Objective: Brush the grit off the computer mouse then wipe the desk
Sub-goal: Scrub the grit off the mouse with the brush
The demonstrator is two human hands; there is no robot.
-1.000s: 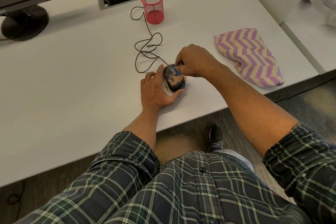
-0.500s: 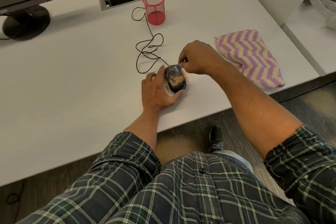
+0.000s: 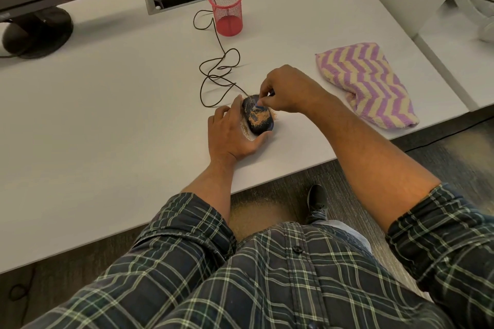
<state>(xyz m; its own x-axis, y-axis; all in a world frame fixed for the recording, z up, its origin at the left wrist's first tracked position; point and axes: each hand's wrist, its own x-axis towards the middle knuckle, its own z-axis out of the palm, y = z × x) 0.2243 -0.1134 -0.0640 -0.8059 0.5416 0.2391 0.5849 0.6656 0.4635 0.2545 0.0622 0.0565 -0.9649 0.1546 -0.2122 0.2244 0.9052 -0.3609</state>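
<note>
two hands (image 3: 232,133) (image 3: 287,88) on rounded, gritty mouse (image 3: 258,116).

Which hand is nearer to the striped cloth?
Right. The right hand works at the mouse, beside the striped cloth; the left hand grips the mouse's far side.
</note>
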